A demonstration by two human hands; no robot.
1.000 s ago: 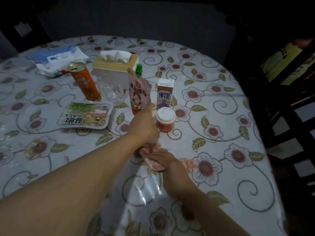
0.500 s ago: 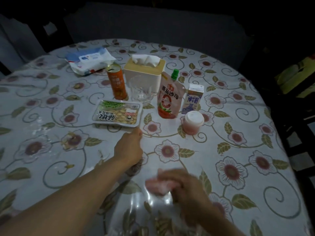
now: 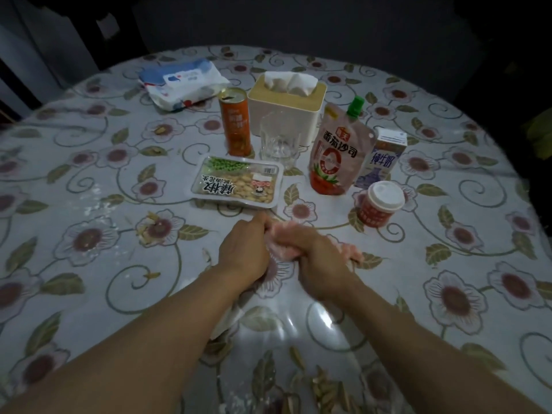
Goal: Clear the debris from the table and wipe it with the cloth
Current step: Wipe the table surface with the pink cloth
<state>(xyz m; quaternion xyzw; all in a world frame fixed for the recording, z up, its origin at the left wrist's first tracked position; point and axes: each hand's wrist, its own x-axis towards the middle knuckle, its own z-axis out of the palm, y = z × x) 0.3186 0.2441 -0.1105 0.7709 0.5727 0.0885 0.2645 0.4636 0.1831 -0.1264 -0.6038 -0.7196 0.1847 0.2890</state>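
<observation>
A pink cloth [image 3: 280, 252] lies bunched on the floral table [image 3: 448, 249], just in front of the snack tray. My right hand [image 3: 322, 258] grips the cloth from above, and a pink fold shows past its knuckles on the right. My left hand [image 3: 245, 249] pinches the cloth's left end with curled fingers. Pale nut-shell debris [image 3: 146, 231] sits on a flower to the left, with more shells [image 3: 325, 389] near the front edge between my forearms.
Behind the hands stand a sealed snack tray [image 3: 239, 185], an orange can [image 3: 236, 121], a glass [image 3: 279, 141], a tissue box [image 3: 286, 106], a ketchup pouch [image 3: 337, 153], a milk carton [image 3: 382, 156], a lidded cup [image 3: 380, 204] and a wipes pack [image 3: 182, 82].
Both hands came together on the pink cloth in front of the snack tray. My left hand drew back from the ketchup pouch. The view shifted to take in more of the table.
</observation>
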